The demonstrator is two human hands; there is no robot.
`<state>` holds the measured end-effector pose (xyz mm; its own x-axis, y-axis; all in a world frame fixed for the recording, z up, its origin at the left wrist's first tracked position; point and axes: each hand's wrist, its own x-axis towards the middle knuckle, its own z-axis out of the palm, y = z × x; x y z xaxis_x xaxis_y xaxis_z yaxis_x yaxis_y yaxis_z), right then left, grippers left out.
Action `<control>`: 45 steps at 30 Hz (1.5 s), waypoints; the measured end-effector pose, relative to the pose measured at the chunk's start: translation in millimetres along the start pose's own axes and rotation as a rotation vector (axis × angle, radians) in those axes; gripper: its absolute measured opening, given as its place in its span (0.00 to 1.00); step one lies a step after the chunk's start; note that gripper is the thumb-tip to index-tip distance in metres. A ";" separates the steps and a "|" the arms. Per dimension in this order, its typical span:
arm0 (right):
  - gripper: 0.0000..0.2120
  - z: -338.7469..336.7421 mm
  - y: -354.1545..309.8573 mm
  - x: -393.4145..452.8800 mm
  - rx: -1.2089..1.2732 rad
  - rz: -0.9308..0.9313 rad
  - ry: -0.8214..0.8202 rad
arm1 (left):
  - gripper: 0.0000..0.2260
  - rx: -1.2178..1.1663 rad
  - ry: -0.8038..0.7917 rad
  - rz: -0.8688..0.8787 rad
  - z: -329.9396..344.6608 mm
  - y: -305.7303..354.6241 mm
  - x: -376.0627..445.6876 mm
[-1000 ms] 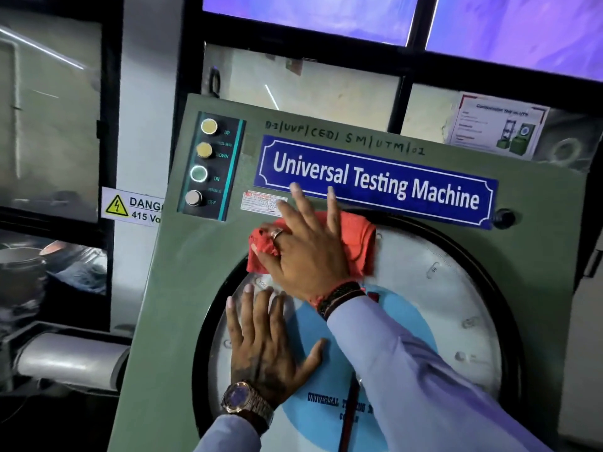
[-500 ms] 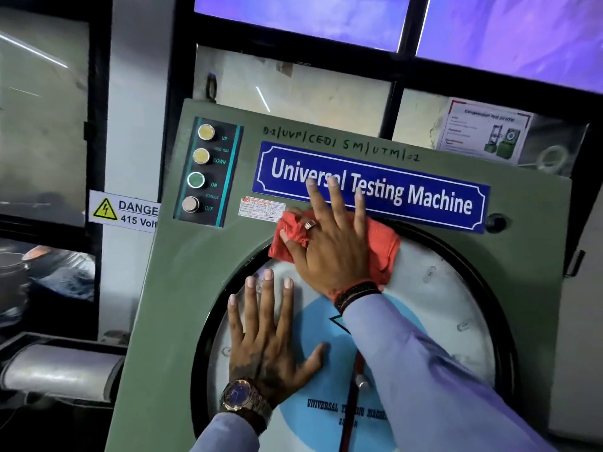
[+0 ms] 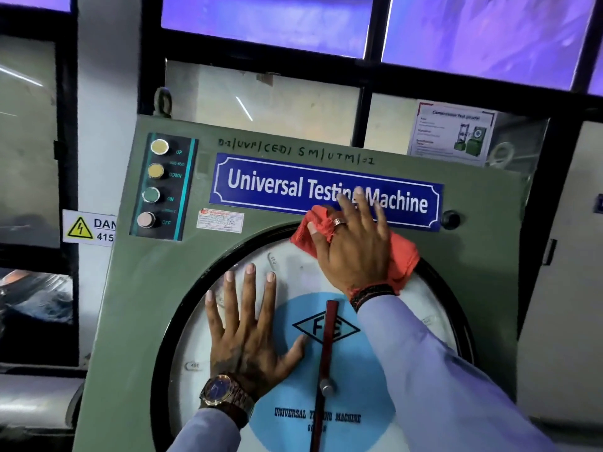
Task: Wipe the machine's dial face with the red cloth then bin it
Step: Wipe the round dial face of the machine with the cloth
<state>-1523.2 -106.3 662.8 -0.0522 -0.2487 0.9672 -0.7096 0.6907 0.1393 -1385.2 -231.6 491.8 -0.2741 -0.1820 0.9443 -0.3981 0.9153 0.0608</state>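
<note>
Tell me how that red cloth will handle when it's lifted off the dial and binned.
Probably floppy: the red cloth is bunched and creased under the right hand. Likely light, since a flat palm alone pins it to the upright dial face. It may drape or drop if released, so pinch it before lifting.

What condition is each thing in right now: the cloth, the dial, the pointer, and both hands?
Red cloth: crumpled, pressed under the right hand at the dial's top edge.
Dial face: partly covered by both hands.
Red pointer: pointing nearly straight up.
Right hand: spread flat on the cloth.
Left hand: flat on the dial, fingers spread, holding nothing.
</note>
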 end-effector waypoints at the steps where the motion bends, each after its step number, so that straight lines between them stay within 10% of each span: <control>1: 0.28 -2.7 11.2 -3.4 -0.008 0.011 0.000 | 0.51 0.007 -0.002 0.003 0.9 1.6 2.9; 15: 0.29 -9.2 20.9 -9.5 0.020 0.019 -0.048 | 0.51 0.061 -0.066 -0.009 7.0 9.1 6.0; 24: 0.28 -22.0 65.5 -54.0 -0.043 0.446 -0.045 | 0.52 0.087 -0.112 -0.009 -0.2 9.5 5.4; 33: 0.27 -31.6 31.2 -9.2 0.243 0.101 -0.237 | 0.51 0.108 -0.125 0.001 -7.0 4.4 5.8; 45: 0.21 -122.1 92.7 5.2 0.448 0.834 -0.366 | 0.41 0.029 -0.101 -0.047 -32.5 11.6 14.9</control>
<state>-1503.5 39.4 706.7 -0.8098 -0.0478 0.5847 -0.5427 0.4398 -0.7156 -1365.5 -212.1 517.1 -0.3404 -0.2610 0.9033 -0.4376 0.8943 0.0935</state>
